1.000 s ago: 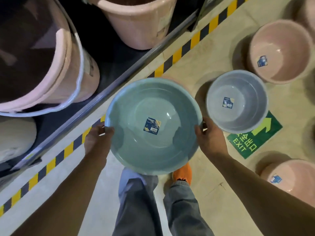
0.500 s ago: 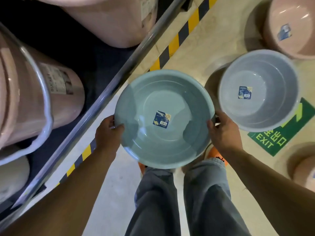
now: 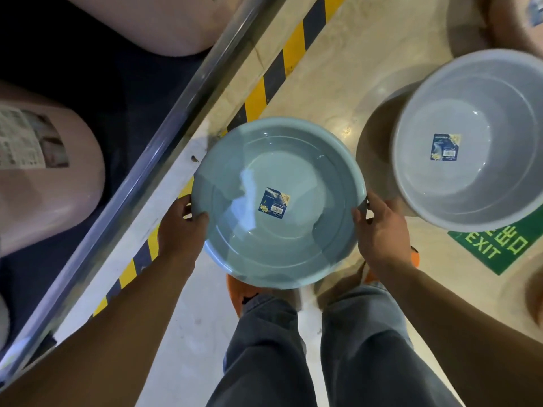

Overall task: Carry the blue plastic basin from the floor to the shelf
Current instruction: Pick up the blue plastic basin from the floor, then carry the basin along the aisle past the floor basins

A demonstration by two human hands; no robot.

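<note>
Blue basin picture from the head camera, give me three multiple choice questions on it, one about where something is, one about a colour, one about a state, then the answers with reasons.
1. Where is the grey basin relative to the blue basin?
A. To its right, on the floor
B. On the shelf to its left
C. Stacked inside it

2. What colour are the stripes of the floor tape beside the shelf rail?
A. Red and white
B. Yellow and black
C. Green and white

3. How is the blue basin held?
A. By one hand only
B. Resting on the shelf, untouched
C. By both hands at opposite sides of the rim

Answers:
1. A, it sits right of the blue basin, next to the green exit sign.
2. B, yellow and black bars alternate along the rail.
3. C, the left hand and right hand grip opposite sides of the rim.
</note>
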